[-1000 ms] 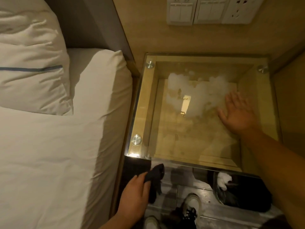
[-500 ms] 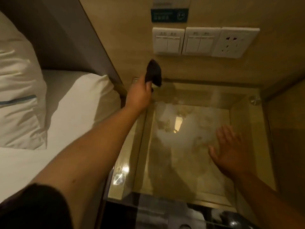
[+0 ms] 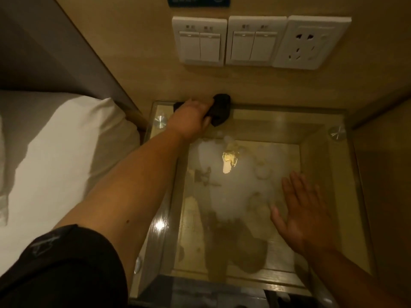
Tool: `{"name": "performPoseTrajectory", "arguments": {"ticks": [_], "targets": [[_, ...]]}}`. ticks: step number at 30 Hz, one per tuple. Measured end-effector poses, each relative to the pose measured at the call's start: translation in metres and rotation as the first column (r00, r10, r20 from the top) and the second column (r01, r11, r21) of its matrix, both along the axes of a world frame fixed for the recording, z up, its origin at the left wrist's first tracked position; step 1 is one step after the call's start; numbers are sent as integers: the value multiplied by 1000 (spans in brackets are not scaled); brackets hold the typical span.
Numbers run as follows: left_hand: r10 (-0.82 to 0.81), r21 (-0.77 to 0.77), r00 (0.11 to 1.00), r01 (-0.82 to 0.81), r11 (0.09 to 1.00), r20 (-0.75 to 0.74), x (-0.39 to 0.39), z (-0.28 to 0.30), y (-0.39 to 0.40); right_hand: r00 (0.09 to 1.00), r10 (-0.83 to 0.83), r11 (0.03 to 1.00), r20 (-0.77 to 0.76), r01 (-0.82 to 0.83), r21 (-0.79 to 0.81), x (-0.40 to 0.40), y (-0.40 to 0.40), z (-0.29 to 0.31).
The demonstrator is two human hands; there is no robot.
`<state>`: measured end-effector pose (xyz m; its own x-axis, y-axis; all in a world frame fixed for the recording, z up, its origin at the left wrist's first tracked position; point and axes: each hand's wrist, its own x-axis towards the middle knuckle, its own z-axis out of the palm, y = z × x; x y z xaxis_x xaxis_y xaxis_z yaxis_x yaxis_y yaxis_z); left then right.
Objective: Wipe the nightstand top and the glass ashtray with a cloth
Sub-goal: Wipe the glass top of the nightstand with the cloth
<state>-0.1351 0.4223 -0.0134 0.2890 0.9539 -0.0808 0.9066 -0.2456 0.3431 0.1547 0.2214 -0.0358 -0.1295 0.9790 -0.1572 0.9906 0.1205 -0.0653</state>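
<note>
The nightstand has a glass top [image 3: 320,138] over a wooden frame, with round metal studs at its corners. White smears and light reflections cover the middle of the glass. My left hand [image 3: 191,120] is shut on a dark cloth [image 3: 220,110] and presses it on the glass at the back left, against the wall. My right hand [image 3: 304,210] lies flat and open on the right part of the glass, fingers apart. No ashtray is in view.
A bed with a white sheet [image 3: 57,165] borders the nightstand on the left. Two double light switches [image 3: 201,40] and a wall socket [image 3: 311,42] sit on the wooden wall above. A wooden side panel [image 3: 382,174] closes the right.
My left hand rose from below the nightstand's front edge with the cloth, swung over the back left corner and came down onto the glass. My right hand stayed flat on the glass.
</note>
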Motion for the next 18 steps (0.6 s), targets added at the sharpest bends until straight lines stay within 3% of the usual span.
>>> {"name": "performPoseTrajectory", "arguments": {"ticks": [9,18], "targets": [[-71,-20,992,70,997,-108,-2,-8,-15,1000,-6,1000,-29,6,14,1,-2,-3],[-73,-24,991,71,997,-114,-4,-8,-51,1000,-18,1000,-5,18,13,2,-1,-3]]}}
